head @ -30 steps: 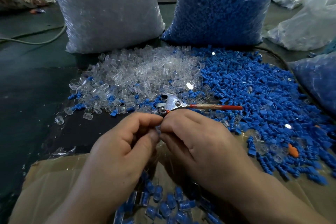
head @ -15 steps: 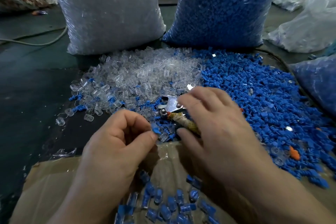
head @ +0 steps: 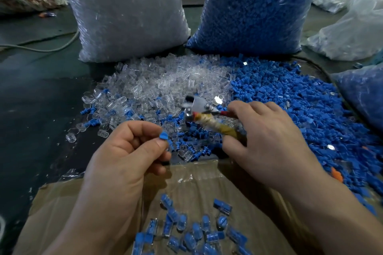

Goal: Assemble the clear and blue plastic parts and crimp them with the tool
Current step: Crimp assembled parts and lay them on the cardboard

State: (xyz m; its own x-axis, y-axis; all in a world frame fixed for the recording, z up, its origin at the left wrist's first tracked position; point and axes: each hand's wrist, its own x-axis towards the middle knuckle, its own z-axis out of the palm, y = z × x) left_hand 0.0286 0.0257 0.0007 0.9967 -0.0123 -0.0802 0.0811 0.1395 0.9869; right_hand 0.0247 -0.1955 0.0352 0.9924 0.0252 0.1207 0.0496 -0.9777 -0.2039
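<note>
My left hand (head: 124, 155) pinches a small assembled part (head: 165, 137) between thumb and fingers; its blue end sticks up, the rest is hidden by my fingers. My right hand (head: 267, 143) grips the crimping tool (head: 204, 117) by its cloth-wrapped and red handles, the metal jaws blurred and pointing left above the loose parts. A heap of clear plastic parts (head: 165, 85) lies in the middle of the table, with a heap of blue parts (head: 290, 99) spreading to its right.
A cardboard box (head: 207, 180) at the front holds several assembled blue-and-clear pieces (head: 186, 232). A big bag of clear parts (head: 126, 10) and a bag of blue parts (head: 257, 6) stand behind the heaps. More bags sit at the right.
My hands have come apart. The right hand let go of the part, reached for the tool and lifted it off the pile. The left hand keeps the part.
</note>
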